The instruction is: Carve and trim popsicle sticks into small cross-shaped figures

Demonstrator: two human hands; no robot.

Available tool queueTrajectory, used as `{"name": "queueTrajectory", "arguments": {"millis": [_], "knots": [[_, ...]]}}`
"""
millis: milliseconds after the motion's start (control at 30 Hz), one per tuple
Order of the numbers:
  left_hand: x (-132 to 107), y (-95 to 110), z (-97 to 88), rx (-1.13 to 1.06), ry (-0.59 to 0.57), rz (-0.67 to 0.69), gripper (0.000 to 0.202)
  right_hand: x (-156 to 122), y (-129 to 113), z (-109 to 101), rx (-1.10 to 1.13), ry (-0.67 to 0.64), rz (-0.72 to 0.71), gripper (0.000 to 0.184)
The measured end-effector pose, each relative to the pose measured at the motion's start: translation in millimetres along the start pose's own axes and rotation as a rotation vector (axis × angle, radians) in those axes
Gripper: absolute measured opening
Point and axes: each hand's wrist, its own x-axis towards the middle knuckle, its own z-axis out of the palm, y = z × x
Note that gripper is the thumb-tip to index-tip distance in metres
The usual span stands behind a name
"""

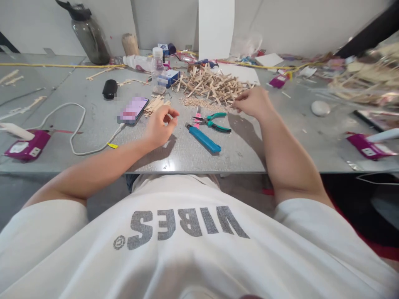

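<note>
My right hand (253,103) is at the right edge of a heap of short wooden sticks (215,85), its fingertips pinched on a small wooden stick (230,105). My left hand (161,124) hovers over the table with loosely curled fingers, thumb and forefinger slightly apart, and nothing visible between them. Just behind it lies a small bundle of wooden sticks (156,104). Between my hands are green-handled pliers (220,122), a blue-handled cutter (204,139) and a small pink tool (197,118). Wood crumbs (198,101) are scattered in front of the heap.
Left of my left hand lies a phone (134,110) on a white cable (82,120), near a black case (109,89). A clear bottle (158,70) and a dark jug (90,37) stand behind. Purple devices (28,145) sit at both sides; a white round object (320,108) lies right.
</note>
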Motion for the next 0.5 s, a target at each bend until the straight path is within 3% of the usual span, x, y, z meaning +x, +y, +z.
{"name": "queueTrajectory", "arguments": {"millis": [200, 367, 500], "knots": [[-1, 2, 12.9, -0.014, -0.042, -0.084, 0.013, 23, -29, 0, -0.027, 0.044, -0.110, 0.025], [0, 5, 15.9, -0.036, -0.055, -0.087, 0.016, 78, -69, -11, -0.143, 0.091, -0.186, 0.038], [-1, 7, 16.5, -0.033, -0.059, -0.109, 0.018, 116, -84, -10, -0.225, 0.069, -0.163, 0.043]]}}
